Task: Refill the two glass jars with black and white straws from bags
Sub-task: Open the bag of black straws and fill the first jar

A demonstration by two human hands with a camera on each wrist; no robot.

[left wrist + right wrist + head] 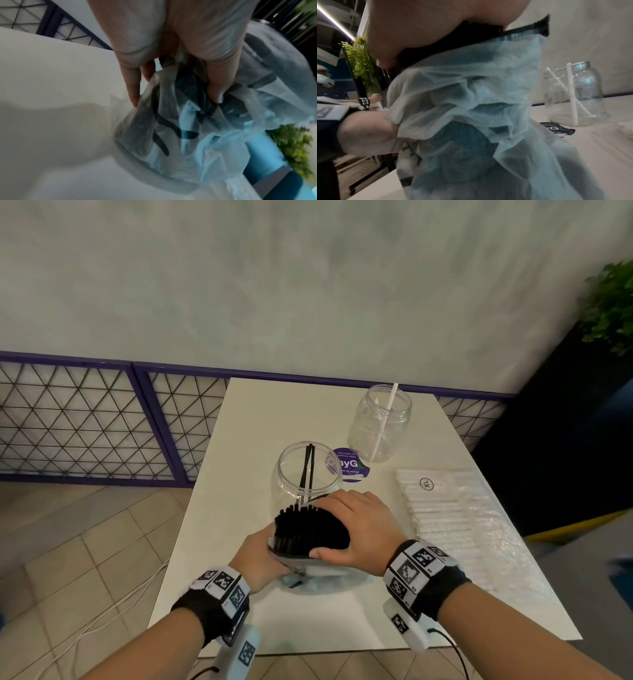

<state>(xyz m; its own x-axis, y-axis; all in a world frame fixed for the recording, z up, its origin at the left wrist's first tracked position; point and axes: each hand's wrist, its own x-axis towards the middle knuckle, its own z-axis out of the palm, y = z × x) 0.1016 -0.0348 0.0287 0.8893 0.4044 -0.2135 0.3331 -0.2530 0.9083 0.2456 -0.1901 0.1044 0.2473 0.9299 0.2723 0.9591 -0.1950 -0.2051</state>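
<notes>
A thick bundle of black straws sticks out of a crumpled clear plastic bag near the table's front. My right hand wraps over the bundle from the right, thumb underneath. My left hand grips the bag at the bundle's left side, fingers pinching the film. Just behind stands a clear jar holding two black straws. A second jar at the back right holds white straws; this jar also shows in the right wrist view. The bag hides most of the bundle there.
A flat pack of white straws in clear wrap lies along the white table's right side. A round purple sticker sits between the jars. A mesh railing runs behind; a plant stands at the far right. Cables trail on the tiled floor at left.
</notes>
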